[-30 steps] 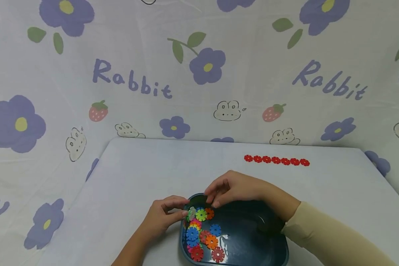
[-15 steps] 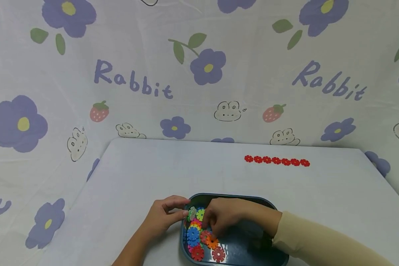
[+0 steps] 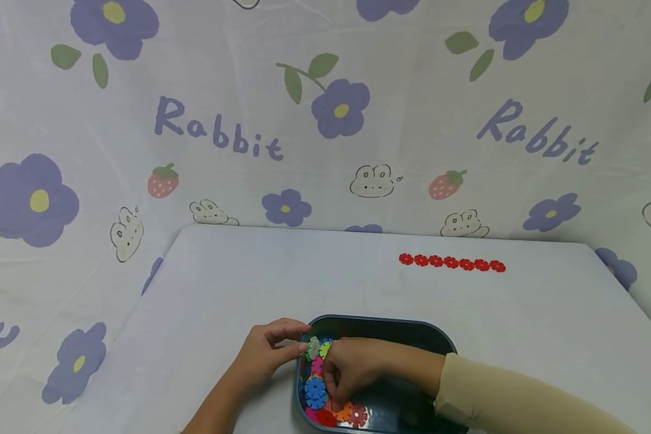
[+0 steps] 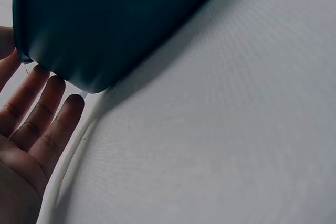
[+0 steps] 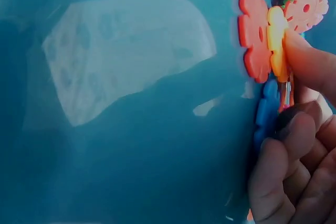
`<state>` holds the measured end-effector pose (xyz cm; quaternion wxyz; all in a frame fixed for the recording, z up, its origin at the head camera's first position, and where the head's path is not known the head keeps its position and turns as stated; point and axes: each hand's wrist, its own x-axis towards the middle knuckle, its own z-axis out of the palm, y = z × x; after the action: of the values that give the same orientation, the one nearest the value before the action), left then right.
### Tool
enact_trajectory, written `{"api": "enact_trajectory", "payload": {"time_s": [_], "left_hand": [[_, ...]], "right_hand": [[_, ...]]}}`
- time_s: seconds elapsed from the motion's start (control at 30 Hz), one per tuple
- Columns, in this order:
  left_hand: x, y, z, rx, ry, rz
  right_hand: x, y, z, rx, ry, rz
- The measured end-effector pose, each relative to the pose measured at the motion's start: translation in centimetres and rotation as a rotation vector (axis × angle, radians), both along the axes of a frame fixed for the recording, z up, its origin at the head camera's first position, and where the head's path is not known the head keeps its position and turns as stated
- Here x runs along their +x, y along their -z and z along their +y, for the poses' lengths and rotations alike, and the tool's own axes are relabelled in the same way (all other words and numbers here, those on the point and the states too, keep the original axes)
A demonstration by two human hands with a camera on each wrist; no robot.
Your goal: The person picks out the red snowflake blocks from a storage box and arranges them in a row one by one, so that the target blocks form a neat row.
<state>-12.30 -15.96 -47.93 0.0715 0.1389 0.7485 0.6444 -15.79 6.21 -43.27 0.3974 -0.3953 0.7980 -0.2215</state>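
My left hand (image 3: pixel 266 355) holds the left end of a dark blue-green plastic tray (image 3: pixel 390 327), with thumb and index finger at its rim. In the left wrist view other fingertips lie against the tray's outer wall. Down inside the tray, my right hand (image 3: pixel 355 364) works among notched plastic discs with curled fingers. Its thumb (image 5: pixel 310 61) touches a yellow-orange disc (image 5: pixel 276 38), beside a red disc (image 5: pixel 254 35) and a blue disc (image 5: pixel 268 108). Whether it pinches one is hidden. Stacked blue discs (image 3: pixel 315 387) and other colours lie along the tray's left end.
A straight row of several red notched discs (image 3: pixel 451 262) lies toward the back right of the white table (image 3: pixel 239 271). Behind the table hangs a white cloth (image 3: pixel 401 114) printed with flowers and rabbits.
My right hand has come down from the tray's far rim into the discs and moved toward the near side. Some orange and red discs have shifted nearer. My left hand stays at the rim.
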Motion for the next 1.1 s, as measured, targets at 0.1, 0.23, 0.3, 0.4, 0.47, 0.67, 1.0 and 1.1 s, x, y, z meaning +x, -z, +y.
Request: {"api": "enact_trajectory", "payload": {"time_s": [0.1,0.23,0.3,0.4,0.47,0.67,1.0,1.1], "left_hand": [[-0.1,0.0,-0.1,-0.003,0.009,0.027],[-0.2,0.1,-0.1,-0.002,0.020,0.044],[-0.2,0.2,-0.1,-0.001,0.023,0.049],[-0.2,0.2,-0.2,0.003,0.022,0.051],[-0.1,0.2,-0.2,0.000,0.020,0.046],[0.0,0.1,-0.1,-0.017,0.016,0.017],[-0.1,-0.1,-0.1,-0.032,0.011,0.008],[-0.1,0.0,-0.1,-0.047,0.003,0.001]], "right_hand": [[-0.1,-0.1,0.0,-0.015,-0.010,-0.023],[0.2,-0.3,0.0,0.009,-0.002,-0.001],[0.6,-0.3,-0.2,0.031,-0.022,0.067],[1.2,-0.3,-0.4,0.039,-0.090,0.175],[1.3,-0.3,-0.5,0.025,-0.119,0.182],[0.7,-0.3,0.0,-0.049,-0.097,-0.054],[-0.6,-0.5,0.5,-0.213,-0.014,-0.253],[-0.8,-0.7,0.6,-0.236,0.009,-0.282]]}}
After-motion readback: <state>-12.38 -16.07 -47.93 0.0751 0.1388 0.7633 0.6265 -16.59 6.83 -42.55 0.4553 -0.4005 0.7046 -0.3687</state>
